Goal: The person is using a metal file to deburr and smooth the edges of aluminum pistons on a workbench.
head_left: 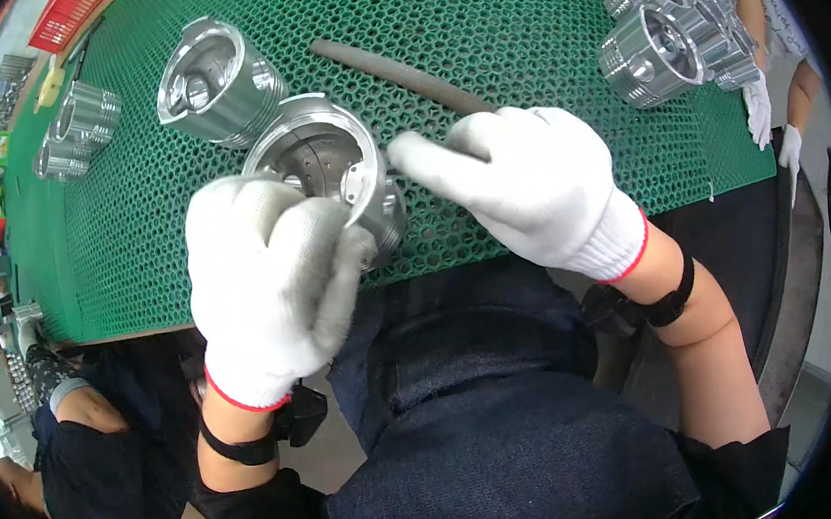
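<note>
While the left hand grasps the metal piston on the green honeycomb mat, the right hand curls at a dark rod, its hold unclear; a loosened left grip could knock the neighbouring piston.

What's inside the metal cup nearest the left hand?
Inside the cup you can see curved grey walls with small dark spots. The left hand covers part of its near side, so what's there can't be seen.

open green mat between grey rod and piston cluster, farther piston blocking left hand ahead
</note>
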Motion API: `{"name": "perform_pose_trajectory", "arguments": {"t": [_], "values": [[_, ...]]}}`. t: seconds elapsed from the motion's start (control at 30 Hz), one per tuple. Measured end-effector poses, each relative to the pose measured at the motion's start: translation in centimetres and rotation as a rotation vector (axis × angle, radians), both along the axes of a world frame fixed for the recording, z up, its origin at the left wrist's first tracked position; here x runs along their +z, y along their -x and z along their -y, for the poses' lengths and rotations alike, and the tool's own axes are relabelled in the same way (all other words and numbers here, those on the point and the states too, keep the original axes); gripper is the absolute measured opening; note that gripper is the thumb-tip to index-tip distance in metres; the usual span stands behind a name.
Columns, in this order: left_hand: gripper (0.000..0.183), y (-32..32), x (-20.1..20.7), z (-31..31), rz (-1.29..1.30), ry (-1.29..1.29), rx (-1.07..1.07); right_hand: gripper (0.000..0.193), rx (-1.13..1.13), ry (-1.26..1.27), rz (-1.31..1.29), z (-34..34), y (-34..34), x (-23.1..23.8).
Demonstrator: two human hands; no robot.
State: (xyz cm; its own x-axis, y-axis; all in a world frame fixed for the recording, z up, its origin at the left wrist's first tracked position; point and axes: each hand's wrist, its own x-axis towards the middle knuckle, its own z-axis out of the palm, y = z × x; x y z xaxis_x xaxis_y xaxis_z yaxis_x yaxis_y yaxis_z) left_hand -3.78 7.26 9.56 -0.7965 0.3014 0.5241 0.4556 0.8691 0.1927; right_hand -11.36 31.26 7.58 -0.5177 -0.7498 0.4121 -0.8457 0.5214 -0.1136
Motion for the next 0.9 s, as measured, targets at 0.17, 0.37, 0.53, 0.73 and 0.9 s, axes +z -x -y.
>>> {"name": "perform_pose_trajectory", "arguments": {"t": [0.17, 0.37, 0.53, 0.73, 0.9], "values": [[0.034, -0.7, 2.1, -2.7, 0.046, 0.174, -0.077, 0.041, 0.116, 0.143, 0.651, -0.8, 0.0, 0.2], [0.02, 1.9, 4.6, 0.1, 0.376, 0.417, -0.225, 0.038, -0.234, 0.539, 1.529, -4.3, -0.1, 0.8], [0.022, 3.2, 7.4, -0.4, 0.282, 0.568, -0.19, 0.038, -0.195, 0.788, 1.505, -5.5, -1.0, -1.3], [0.045, 5.9, 6.6, 0.3, -0.005, 0.711, -0.161, 0.039, -0.167, 0.811, 1.556, -5.7, -0.6, -1.4], [0.048, 7.7, 3.0, -0.8, -0.113, 0.655, -0.172, 0.04, -0.194, 0.821, 1.513, -5.8, -0.7, -1.5]]}}
